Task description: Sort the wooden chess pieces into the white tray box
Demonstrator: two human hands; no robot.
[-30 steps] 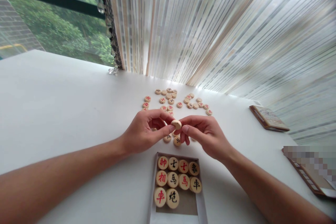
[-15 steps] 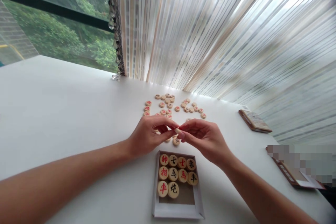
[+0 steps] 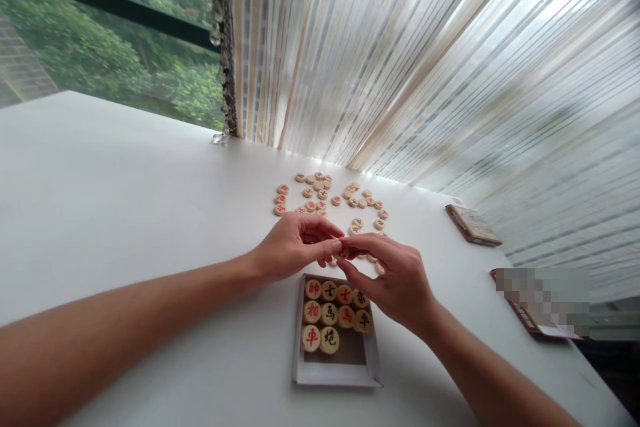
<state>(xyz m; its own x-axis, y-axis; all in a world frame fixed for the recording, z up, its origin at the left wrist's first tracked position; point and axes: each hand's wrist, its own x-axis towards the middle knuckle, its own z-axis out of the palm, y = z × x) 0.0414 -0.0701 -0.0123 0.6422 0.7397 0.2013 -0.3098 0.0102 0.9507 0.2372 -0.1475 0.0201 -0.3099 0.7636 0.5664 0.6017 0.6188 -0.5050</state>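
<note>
Just above the box, my left hand (image 3: 293,245) and my right hand (image 3: 400,273) meet with a xiangqi piece (image 3: 343,251) between them. Thumb and fingertips of the left pinch it, while the right's fingers grip it from the other side; red marking shows on it, but the character is partly covered. Below the hands lies an open shallow white box (image 3: 343,377). Inside, round wooden pieces with red or black characters sit in rows, such as a black cannon piece (image 3: 329,340). The box's lower right part shows bare brown bottom.
Loose xiangqi pieces (image 3: 336,201) are scattered over the white table (image 3: 150,213) beyond my hands, some hidden behind them. A flat brown-edged box (image 3: 473,224) lies at right, near another brown-edged object (image 3: 525,310). A strip curtain (image 3: 375,67) borders the table's back.
The piece has turned between my fingers, now showing red marking. My right hand has dropped slightly and its thumb has opened away from the left hand. The view has shifted a little.
</note>
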